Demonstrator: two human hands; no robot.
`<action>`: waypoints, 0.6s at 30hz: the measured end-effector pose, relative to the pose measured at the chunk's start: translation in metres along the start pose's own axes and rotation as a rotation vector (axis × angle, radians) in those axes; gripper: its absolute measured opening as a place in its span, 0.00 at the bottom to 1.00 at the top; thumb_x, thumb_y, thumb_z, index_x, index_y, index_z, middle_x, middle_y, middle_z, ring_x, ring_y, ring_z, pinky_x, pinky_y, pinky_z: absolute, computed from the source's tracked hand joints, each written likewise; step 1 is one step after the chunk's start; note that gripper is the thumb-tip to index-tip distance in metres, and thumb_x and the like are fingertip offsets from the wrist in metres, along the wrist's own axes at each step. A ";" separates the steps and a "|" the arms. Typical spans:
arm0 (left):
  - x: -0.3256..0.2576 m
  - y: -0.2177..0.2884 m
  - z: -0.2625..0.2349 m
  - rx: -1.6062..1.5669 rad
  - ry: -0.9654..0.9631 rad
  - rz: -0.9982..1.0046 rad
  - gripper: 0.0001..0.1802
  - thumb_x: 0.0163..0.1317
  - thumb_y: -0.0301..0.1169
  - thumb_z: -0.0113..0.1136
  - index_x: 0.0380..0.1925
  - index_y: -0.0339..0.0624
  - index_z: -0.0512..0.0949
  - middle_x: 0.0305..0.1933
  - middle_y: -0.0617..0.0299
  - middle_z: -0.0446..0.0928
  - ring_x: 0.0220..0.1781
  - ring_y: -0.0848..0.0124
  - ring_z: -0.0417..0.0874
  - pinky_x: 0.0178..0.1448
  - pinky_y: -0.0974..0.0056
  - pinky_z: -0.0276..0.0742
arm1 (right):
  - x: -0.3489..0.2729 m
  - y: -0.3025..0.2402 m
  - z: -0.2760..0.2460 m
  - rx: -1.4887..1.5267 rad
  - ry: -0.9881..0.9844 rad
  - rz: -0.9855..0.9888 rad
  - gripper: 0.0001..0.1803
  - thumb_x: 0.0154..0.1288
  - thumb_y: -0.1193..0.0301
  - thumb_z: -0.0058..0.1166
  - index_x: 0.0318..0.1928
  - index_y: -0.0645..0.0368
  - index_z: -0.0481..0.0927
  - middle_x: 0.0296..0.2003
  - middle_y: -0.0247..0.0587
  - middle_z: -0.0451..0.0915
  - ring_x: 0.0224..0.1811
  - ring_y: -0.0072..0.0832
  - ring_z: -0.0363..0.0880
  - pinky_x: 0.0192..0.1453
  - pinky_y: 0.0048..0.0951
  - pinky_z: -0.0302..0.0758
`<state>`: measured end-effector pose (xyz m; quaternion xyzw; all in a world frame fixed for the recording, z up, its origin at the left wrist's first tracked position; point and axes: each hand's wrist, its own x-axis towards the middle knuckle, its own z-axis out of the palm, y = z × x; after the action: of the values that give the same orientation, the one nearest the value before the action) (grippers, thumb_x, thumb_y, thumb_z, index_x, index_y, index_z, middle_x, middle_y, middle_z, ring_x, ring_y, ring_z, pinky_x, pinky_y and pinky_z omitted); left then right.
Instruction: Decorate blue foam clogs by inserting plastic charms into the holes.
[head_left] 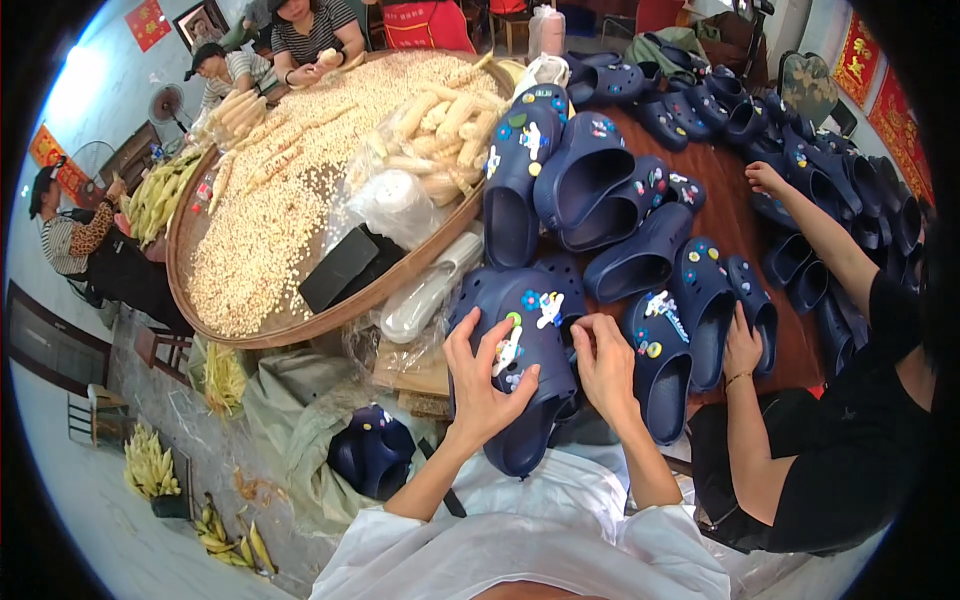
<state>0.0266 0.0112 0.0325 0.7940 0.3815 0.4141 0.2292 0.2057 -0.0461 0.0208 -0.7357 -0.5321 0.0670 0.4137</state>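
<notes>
Shows, left to right, a left hand (486,393) with fingers gripping a navy-blue foam clog (545,355) before a brown-covered bench (738,222), several colourful moulded charms (548,309) already seated, and a right hand (608,368), fingers drawn together, contents untellable. Includes, farther right, apparently finished decorated navy-blue clogs (704,290); leaves any still-bare holes undeterminable.

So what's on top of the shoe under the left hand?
The shoe has a blue flower, white figures and a green piece on it. Anything beneath the left hand is covered, so I can't tell.
</notes>
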 end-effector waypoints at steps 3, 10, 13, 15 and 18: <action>0.004 0.000 0.003 -0.014 0.001 0.019 0.35 0.49 0.36 0.72 0.60 0.45 0.75 0.69 0.41 0.60 0.69 0.45 0.61 0.70 0.45 0.58 | 0.021 -0.014 0.000 0.266 -0.033 0.148 0.16 0.69 0.64 0.58 0.48 0.65 0.77 0.40 0.50 0.81 0.36 0.37 0.83 0.45 0.35 0.78; 0.012 0.001 0.017 0.100 -0.005 0.151 0.33 0.51 0.35 0.69 0.60 0.44 0.75 0.70 0.42 0.60 0.72 0.41 0.59 0.72 0.44 0.56 | 0.043 -0.007 0.023 0.161 -0.035 -0.040 0.21 0.66 0.60 0.61 0.48 0.66 0.77 0.41 0.51 0.79 0.39 0.44 0.81 0.44 0.41 0.77; 0.015 0.001 0.020 0.079 -0.004 0.148 0.32 0.51 0.33 0.68 0.59 0.44 0.76 0.70 0.41 0.61 0.72 0.41 0.59 0.72 0.44 0.56 | 0.045 -0.004 0.026 0.186 -0.026 -0.053 0.19 0.65 0.62 0.62 0.45 0.65 0.75 0.38 0.51 0.78 0.38 0.46 0.81 0.41 0.41 0.76; 0.014 0.001 0.021 0.065 0.016 0.142 0.30 0.50 0.32 0.68 0.58 0.43 0.77 0.69 0.41 0.62 0.72 0.41 0.59 0.72 0.43 0.56 | 0.047 -0.002 0.024 0.215 -0.055 -0.054 0.19 0.64 0.63 0.64 0.44 0.64 0.73 0.37 0.49 0.78 0.35 0.40 0.81 0.39 0.37 0.76; 0.011 0.001 0.024 0.065 0.014 0.139 0.30 0.50 0.31 0.68 0.57 0.43 0.78 0.69 0.42 0.62 0.71 0.42 0.61 0.72 0.44 0.56 | 0.054 0.015 0.020 0.457 -0.258 0.115 0.17 0.64 0.66 0.66 0.43 0.63 0.73 0.33 0.39 0.76 0.32 0.22 0.75 0.39 0.26 0.73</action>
<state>0.0509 0.0186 0.0255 0.8227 0.3404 0.4219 0.1713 0.2286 0.0082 0.0160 -0.6377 -0.5088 0.3018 0.4934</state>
